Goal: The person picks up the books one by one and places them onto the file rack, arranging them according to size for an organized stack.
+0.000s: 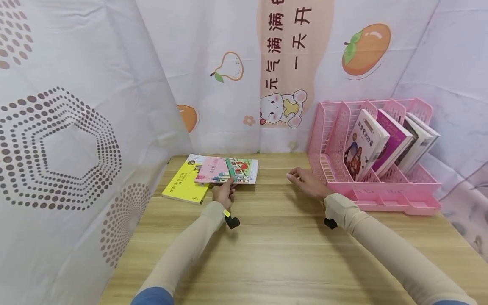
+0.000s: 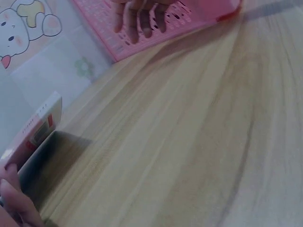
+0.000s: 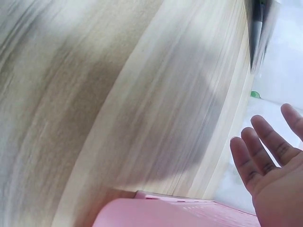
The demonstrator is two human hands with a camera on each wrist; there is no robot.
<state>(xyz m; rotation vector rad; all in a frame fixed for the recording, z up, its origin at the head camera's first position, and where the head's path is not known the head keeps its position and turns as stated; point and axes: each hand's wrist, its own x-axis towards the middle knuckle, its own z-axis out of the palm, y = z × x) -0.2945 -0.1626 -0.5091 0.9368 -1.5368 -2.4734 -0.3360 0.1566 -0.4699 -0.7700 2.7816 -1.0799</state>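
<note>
My left hand (image 1: 224, 195) grips the near edge of a pink picture book (image 1: 212, 169), thumb on its cover. The book is lifted at the near side in the left wrist view, with a shadow under it. It overlaps a yellow book (image 1: 184, 183) lying flat at the table's back left. My right hand (image 1: 310, 184) holds nothing and hovers beside the left end of a pink desktop file rack (image 1: 385, 190). In the right wrist view its fingers (image 3: 267, 142) are extended and spread.
Upright in the rack lean a white-covered book (image 1: 362, 148), a purple book (image 1: 392, 140) and some pale-edged books (image 1: 417, 142). Small trays (image 1: 394, 201) run along the rack's front. Printed curtains (image 1: 221, 34) hang behind and left of the wooden table (image 1: 274, 254).
</note>
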